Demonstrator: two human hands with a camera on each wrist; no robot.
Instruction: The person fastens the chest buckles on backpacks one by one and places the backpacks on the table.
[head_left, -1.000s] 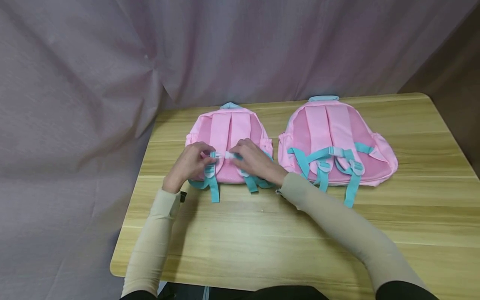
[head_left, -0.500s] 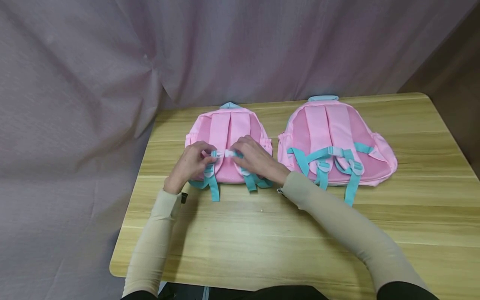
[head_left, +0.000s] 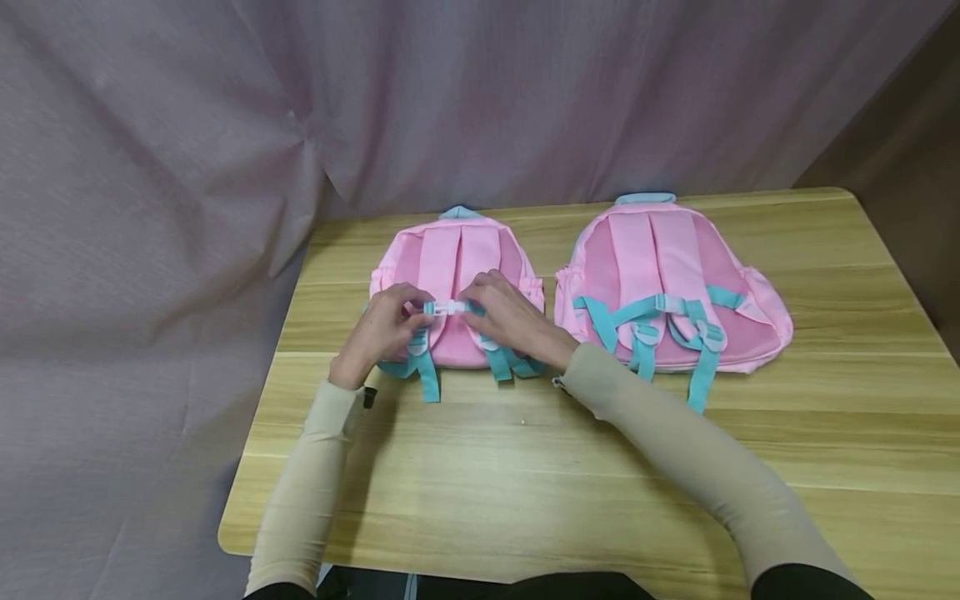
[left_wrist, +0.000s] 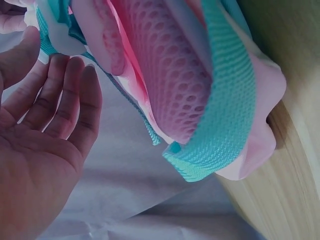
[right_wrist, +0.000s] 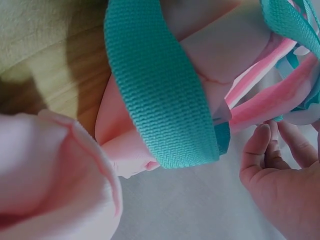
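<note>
On the left of the table lies a pink backpack [head_left: 478, 250], straps upward. Across its shoulder straps, in the head view, a white side-release buckle [head_left: 448, 308] on teal webbing sits between both hands. My left hand [head_left: 378, 329] pinches the buckle's left half, the pronged one, by thumb and fingers. The right half is pinched by my right hand [head_left: 510, 317], whose fingers cover part of it. The two halves now touch, prongs partly in the socket; whether they are fully latched I cannot tell. Teal webbing [left_wrist: 230, 95] loops beside the left hand in the left wrist view.
A second pink backpack [head_left: 637, 250] lies to the right, its teal chest strap [head_left: 637, 310] running across with a white buckle. Both bags rest on a wooden table [head_left: 480, 475]. Behind it hangs a grey curtain [head_left: 480, 100].
The buckle halves, apart with a gap a second ago, have come together in the middle. Both hands have barely shifted otherwise, and the right backpack stays in place.
</note>
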